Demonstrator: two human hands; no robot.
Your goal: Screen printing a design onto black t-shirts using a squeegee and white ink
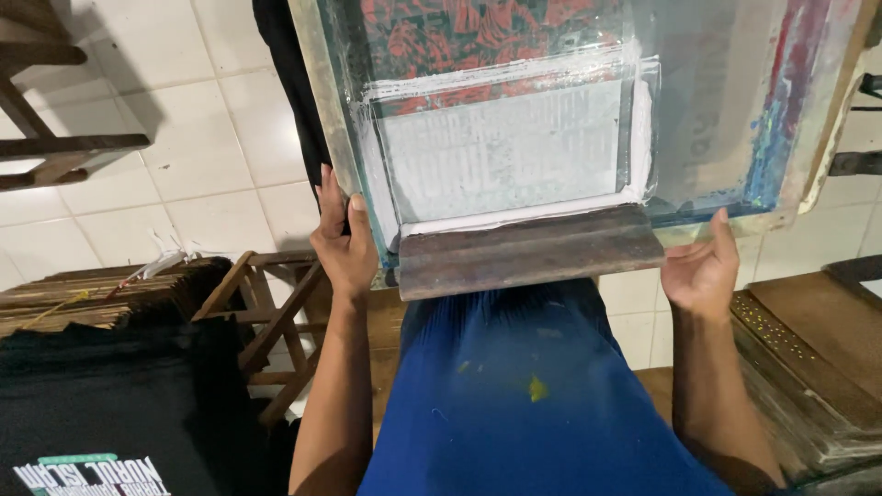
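Screen-printing frame (790,197) — we clamp its near edge, left hand (344,243) and right hand (703,266) closed on it, wooden squeegee (531,251) resting between — lifting needs level hands.

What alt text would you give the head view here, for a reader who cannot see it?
Two bare hands, left hand and right hand, grip the near corners of a screen-printing frame whose mesh carries white ink, with a wooden squeegee lying along its near edge. Below are a blue shirt, stacked black garments and white floor tiles.
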